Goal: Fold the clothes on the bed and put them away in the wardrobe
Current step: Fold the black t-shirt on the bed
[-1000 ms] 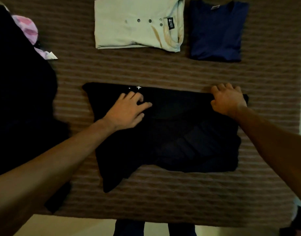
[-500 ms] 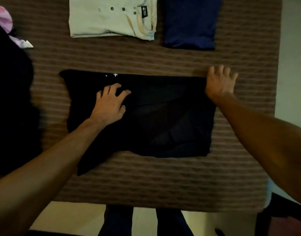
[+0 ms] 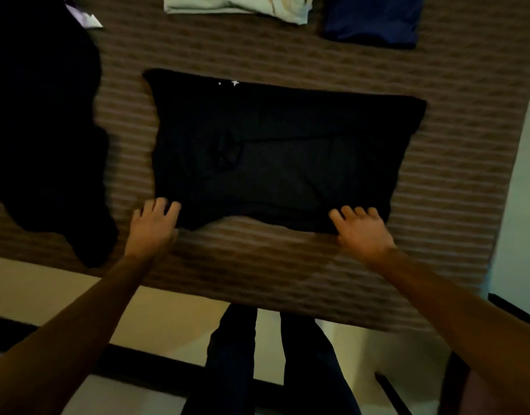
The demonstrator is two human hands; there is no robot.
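1. Two hands are placed at the near edge of the half-folded black cloth garment [image 3: 275,151], which is spread mid-bed on the brown striped bedcover [image 3: 455,181].
2. Left hand [image 3: 152,227]: fingers laid on the near-left corner; a pinch cannot be told.
3. Right hand [image 3: 361,229]: fingers laid on the near-right corner, not curled.
4. Folded cream buttoned shirt [image 3: 236,4] and folded navy shirt [image 3: 374,19] are seen at the far edge.
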